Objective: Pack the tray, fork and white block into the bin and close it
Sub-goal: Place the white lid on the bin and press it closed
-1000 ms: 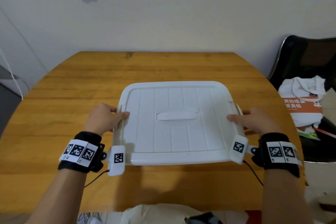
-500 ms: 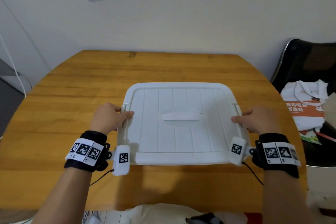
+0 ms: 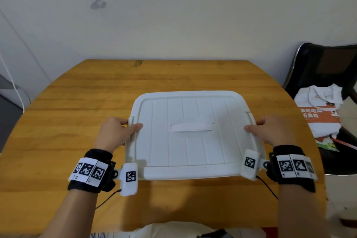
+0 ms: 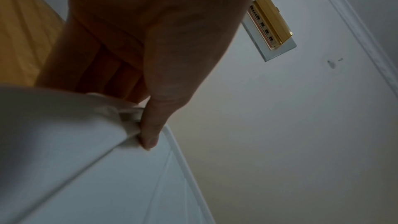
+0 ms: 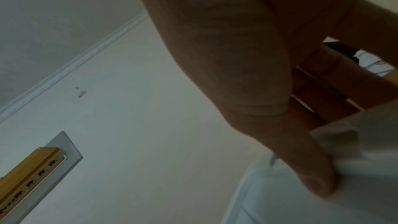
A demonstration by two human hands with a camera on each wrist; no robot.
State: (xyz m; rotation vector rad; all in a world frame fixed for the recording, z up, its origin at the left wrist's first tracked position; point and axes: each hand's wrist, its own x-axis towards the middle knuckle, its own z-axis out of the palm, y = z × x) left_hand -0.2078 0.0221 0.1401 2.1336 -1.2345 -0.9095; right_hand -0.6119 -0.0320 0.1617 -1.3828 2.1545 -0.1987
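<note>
A white bin with its ribbed lid (image 3: 193,133) on top sits in the middle of the wooden table (image 3: 77,102). The lid covers it, so the tray, fork and white block are hidden. My left hand (image 3: 117,131) grips the left side latch, thumb (image 4: 150,125) pressed on the lid's edge (image 4: 107,168), fingers curled under the rim. My right hand (image 3: 270,131) grips the right side latch the same way, with its thumb (image 5: 312,168) on the lid (image 5: 301,207).
A black chair (image 3: 328,67) stands at the right of the table with a white and orange bag (image 3: 320,114) on its seat. A pale wall (image 3: 173,15) rises right behind the table's far edge.
Both hands stay on the bin's side latches. The view has shifted slightly, and the bin has hardly moved on the table.
</note>
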